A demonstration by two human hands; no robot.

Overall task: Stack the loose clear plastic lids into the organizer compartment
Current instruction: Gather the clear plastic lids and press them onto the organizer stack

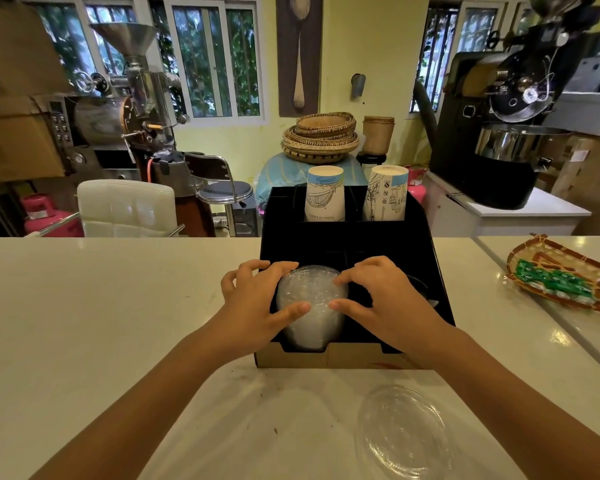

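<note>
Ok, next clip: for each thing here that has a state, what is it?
Lid stack: in the organizer's front left compartment, gripped on both sides.
Loose lid: flat on the counter, untouched.
Left hand: curled on the stack's left side.
Right hand: curled on the stack's right side.
Organizer: on the counter, open on top.
Paper cup stacks: upside down in the back compartments.

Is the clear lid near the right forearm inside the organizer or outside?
Outside: the clear lid lies on the table, in front of the organizer.
</note>
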